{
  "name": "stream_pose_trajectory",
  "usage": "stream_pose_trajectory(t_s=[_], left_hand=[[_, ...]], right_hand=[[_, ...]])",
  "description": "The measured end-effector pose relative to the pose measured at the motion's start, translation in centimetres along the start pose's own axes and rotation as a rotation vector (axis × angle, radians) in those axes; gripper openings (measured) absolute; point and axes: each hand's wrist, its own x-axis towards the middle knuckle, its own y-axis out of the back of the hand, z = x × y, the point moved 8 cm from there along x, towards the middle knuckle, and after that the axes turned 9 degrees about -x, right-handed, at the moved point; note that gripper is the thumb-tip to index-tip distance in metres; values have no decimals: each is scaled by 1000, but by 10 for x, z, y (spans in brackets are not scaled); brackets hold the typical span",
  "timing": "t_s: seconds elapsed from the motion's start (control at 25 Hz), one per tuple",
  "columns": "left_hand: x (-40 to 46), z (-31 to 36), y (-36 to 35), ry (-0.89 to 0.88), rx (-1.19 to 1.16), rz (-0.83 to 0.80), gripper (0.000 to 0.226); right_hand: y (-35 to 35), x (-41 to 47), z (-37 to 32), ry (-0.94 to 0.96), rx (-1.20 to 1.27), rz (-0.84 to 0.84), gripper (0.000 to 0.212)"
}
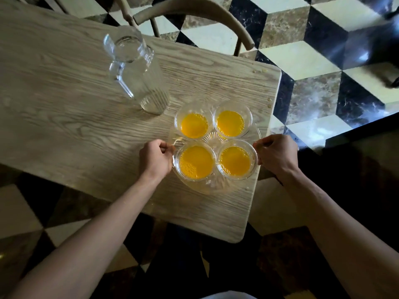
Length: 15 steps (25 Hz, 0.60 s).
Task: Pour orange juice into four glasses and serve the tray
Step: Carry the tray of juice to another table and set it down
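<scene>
Several clear glasses of orange juice stand in a square on a round clear glass tray [212, 186] near the table's right end: far left glass [193, 125], far right glass [230, 123], near left glass [196, 161], near right glass [235, 163]. My left hand [155, 157] grips the tray's left rim. My right hand [276, 153] grips its right rim. Behind and left of the tray stands a clear glass pitcher [136, 70] that looks empty.
The pale wooden table [64, 126] ends just right of the tray, with small juice drops near that edge. A wooden chair [194, 9] stands behind the table. The floor is checkered marble. A dark counter [367, 134] lies to the right.
</scene>
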Motion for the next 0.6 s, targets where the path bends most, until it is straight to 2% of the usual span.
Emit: stream_pose_trajectory(t_s=[0.08,0.2,0.32,0.44,0.6], left_hand=[[-15,-15,10,28,-38,39,20],[-40,-34,28,58,-32,89,6],[-66,-50,51,91,-30,160,14],[-92,-75,73,186,-59,208,6],[-123,-109,99,284,-217,278,29]], right_hand=[[-7,-8,-3,38,-27,-32,11],[-17,-19,-15,103,-49,-90,16],[-28,-35,-27,156,-103,-135,18],[-44,-54,-45,222,-155,-190,20],[-68,-76,-71,298,-168,-243,24]])
